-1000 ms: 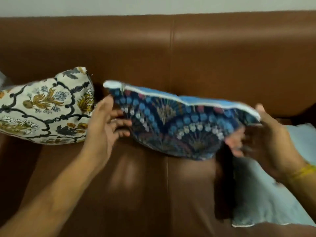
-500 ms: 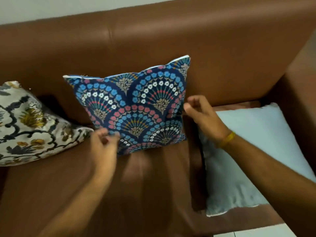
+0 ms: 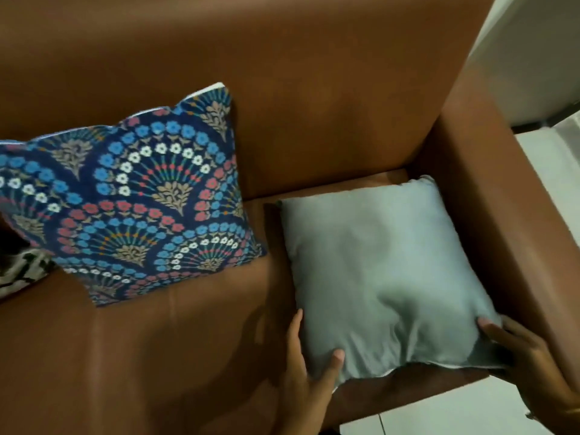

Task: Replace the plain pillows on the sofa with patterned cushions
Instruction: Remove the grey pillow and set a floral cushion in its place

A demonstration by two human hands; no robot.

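Head view: left hand (image 3: 309, 368), thumb on top, fingers alongside, grips plain grey pillow (image 3: 379, 271) at its near-left corner; right hand (image 3: 527, 356) grips its near-right corner. Pillow lies flat on brown sofa (image 3: 157, 356) seat, against the armrest; blue patterned cushion (image 3: 141, 196) leans on the backrest, left of the pillow.

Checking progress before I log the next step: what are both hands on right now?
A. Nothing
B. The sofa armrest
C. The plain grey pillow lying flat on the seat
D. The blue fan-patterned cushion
C: the left hand and right hand grip the near corners of the plain grey pillow, while the blue fan-patterned cushion leans untouched against the sofa backrest.
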